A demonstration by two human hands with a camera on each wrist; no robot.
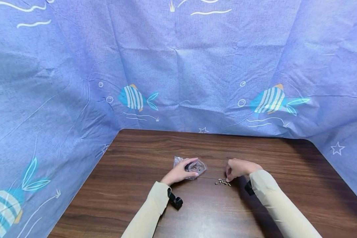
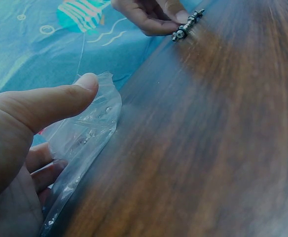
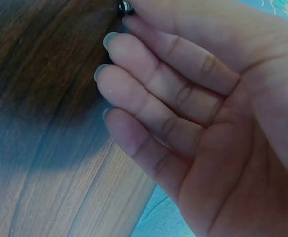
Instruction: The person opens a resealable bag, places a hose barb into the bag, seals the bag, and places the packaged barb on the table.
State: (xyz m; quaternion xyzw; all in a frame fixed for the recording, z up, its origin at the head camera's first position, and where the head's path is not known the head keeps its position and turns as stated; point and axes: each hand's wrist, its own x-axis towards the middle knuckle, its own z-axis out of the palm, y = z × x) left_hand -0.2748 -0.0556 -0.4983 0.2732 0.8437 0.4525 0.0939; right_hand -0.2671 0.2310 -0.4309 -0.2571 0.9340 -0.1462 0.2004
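Observation:
My left hand (image 1: 181,171) holds a clear zip-top plastic bag (image 1: 201,168) lying on the table, its mouth towards the right and several small metal pieces inside. In the left wrist view the thumb lies along the near side of the bag (image 2: 97,116), with the other fingers curled behind it. To the right, my right hand (image 1: 239,167) reaches down to a small pile of brass-coloured, screw-like metal pieces (image 1: 220,181). Thumb and index finger pinch at one small metal piece (image 3: 125,7) in the right wrist view; the other fingers are loosely curled.
The dark wood-grain table (image 1: 131,158) stands against a blue cloth (image 1: 208,72) printed with fish, which hangs behind it and at both sides. Black wrist straps with small devices (image 1: 176,201) sit at the sleeve cuffs.

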